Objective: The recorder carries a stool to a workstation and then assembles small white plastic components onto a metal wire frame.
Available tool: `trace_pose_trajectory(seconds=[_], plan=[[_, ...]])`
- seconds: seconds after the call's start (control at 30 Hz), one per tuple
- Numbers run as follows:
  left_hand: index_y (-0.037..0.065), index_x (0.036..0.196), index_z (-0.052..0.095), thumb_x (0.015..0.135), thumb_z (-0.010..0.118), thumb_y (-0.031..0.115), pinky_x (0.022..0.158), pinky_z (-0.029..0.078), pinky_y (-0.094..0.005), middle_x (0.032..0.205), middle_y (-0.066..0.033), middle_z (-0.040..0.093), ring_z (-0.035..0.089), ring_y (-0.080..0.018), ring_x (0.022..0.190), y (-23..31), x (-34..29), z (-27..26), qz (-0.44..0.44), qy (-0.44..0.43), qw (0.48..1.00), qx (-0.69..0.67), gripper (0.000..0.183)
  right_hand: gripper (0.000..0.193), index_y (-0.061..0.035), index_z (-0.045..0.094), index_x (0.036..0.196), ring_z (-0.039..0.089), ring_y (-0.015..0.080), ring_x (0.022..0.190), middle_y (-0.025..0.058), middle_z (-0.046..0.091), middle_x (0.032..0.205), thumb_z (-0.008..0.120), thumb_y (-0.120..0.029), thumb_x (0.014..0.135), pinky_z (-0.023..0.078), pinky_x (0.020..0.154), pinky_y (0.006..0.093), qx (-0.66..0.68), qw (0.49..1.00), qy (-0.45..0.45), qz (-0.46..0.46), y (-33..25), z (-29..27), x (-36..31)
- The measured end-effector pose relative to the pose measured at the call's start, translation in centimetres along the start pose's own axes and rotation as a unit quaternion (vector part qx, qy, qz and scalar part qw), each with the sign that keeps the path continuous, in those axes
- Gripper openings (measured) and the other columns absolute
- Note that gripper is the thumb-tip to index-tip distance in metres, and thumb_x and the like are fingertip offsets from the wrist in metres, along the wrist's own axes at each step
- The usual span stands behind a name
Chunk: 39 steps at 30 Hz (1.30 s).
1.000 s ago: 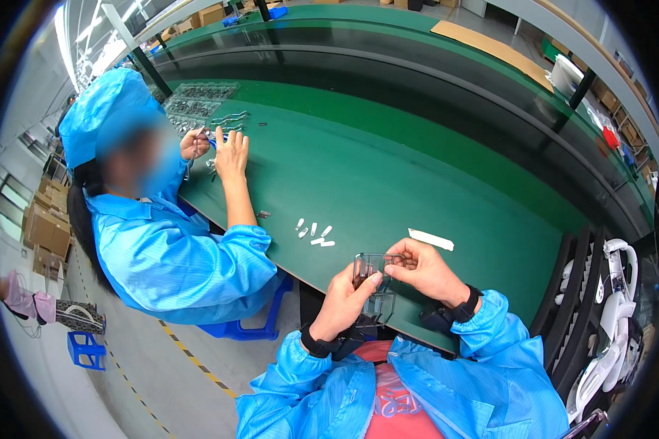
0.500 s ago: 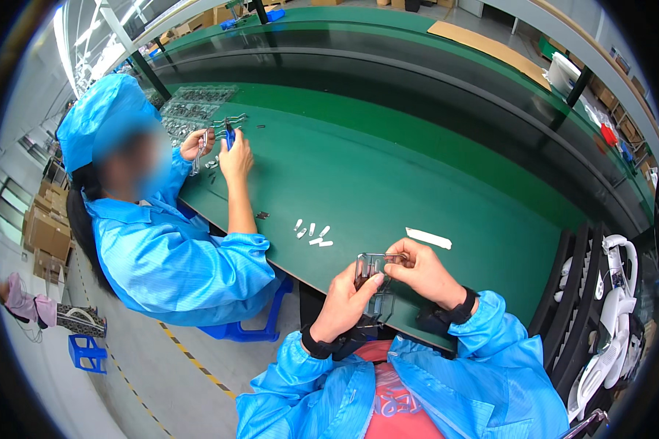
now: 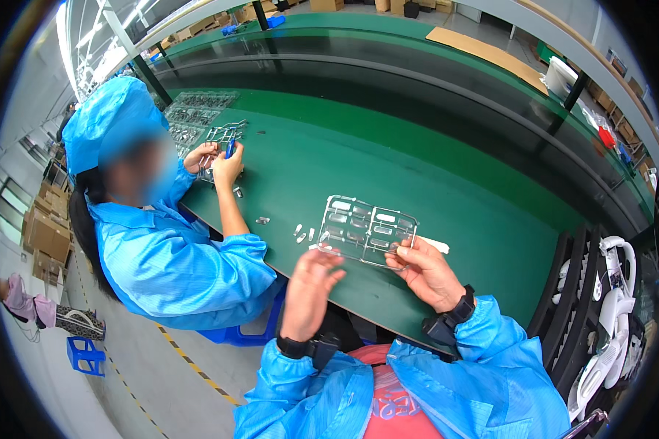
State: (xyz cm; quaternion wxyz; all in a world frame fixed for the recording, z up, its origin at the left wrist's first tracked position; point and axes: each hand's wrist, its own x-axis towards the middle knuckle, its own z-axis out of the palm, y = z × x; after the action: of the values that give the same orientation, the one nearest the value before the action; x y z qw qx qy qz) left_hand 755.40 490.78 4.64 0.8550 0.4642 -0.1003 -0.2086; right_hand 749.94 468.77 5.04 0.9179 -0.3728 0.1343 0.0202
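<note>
My right hand (image 3: pixel 430 274) pinches the lower right corner of a clear plastic sprue frame (image 3: pixel 373 233), a flat rack with rounded corners and several small oblong pieces in it. The frame stands tilted above the green table, its face toward me. At its lower left corner is my left hand (image 3: pixel 307 289), fingers apart and somewhat blurred, with nothing seen in it. Just left of the frame lie small pale pieces (image 3: pixel 300 238) on the table, some hidden by it. Behind my right fingers a white strip (image 3: pixel 439 246) partly shows.
At my left a co-worker in blue (image 3: pixel 176 263) holds a blue-handled tool (image 3: pixel 231 148) and a similar frame. Trays of parts (image 3: pixel 190 117) stand beyond them. A black rack with white parts (image 3: pixel 600 314) borders the table's right end. A dark channel (image 3: pixel 388 80) crosses the back.
The sprue frame has gone from edge-on close to me to raised and facing me, farther out. My left hand has let go and moved left; my right still holds it.
</note>
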Motion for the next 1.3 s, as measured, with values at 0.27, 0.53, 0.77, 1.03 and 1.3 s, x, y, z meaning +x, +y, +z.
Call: trace_pose_trajectory(seconds=[0.27,0.53,0.77,1.03,1.3], plan=[[0.001,0.110,0.058,0.093,0.057,0.015,0.077,0.046,-0.0258,0.097,-0.0047,0.065,0.060,-0.0117,0.085,-2.6,-0.3,3.4,-0.046,0.010,0.995,0.092,0.022,0.034,-0.0018,0.049,0.119,0.059,0.0133,0.096,0.0062,0.059,0.111,0.061,-0.007,0.088,0.049,0.086,0.0285,-0.121,0.992,-0.037,-0.028,2.2,1.7,-1.0],[0.000,0.099,0.058,0.095,0.054,0.017,0.064,0.048,-0.0242,0.091,-0.0087,0.065,0.063,-0.0141,0.076,-1.3,0.1,2.2,-0.104,-0.051,0.987,0.110,0.018,0.032,-0.0024,0.055,0.116,0.057,0.0112,0.096,0.0034,0.061,0.105,0.064,-0.009,0.086,0.046,0.081,0.0264,-0.225,0.973,-0.051,0.029,0.8,0.7,-1.3],[0.001,0.097,0.057,0.095,0.054,0.019,0.059,0.045,-0.0236,0.082,-0.0060,0.063,0.061,-0.0128,0.069,-1.4,0.3,2.1,-0.136,-0.057,0.989,0.032,0.018,0.017,-0.0017,0.061,0.102,0.058,0.0115,0.090,0.0022,0.062,0.096,0.064,-0.003,0.085,0.047,0.084,0.0264,-0.075,0.989,-0.093,0.092,1.8,0.3,-1.1],[0.002,0.094,0.058,0.095,0.054,0.019,0.055,0.044,-0.0212,0.081,-0.0044,0.062,0.059,-0.0104,0.066,-1.1,0.3,2.0,-0.123,-0.023,0.990,0.068,0.017,0.049,-0.0016,0.044,0.127,0.055,0.0142,0.100,0.0054,0.055,0.109,0.068,-0.009,0.084,0.048,0.085,0.0290,-0.144,0.982,-0.108,0.062,0.5,0.6,-1.2],[0.002,0.093,0.059,0.095,0.055,0.019,0.054,0.044,-0.0205,0.082,-0.0035,0.062,0.058,-0.0093,0.065,-0.7,0.4,1.4,-0.104,-0.023,0.989,0.101,0.017,0.030,-0.0098,0.066,0.099,0.054,0.0279,0.096,0.0125,0.052,0.113,0.074,-0.010,0.070,0.047,0.077,0.0379,-0.706,0.589,-0.011,-0.393,-1.1,3.3,-1.9]])
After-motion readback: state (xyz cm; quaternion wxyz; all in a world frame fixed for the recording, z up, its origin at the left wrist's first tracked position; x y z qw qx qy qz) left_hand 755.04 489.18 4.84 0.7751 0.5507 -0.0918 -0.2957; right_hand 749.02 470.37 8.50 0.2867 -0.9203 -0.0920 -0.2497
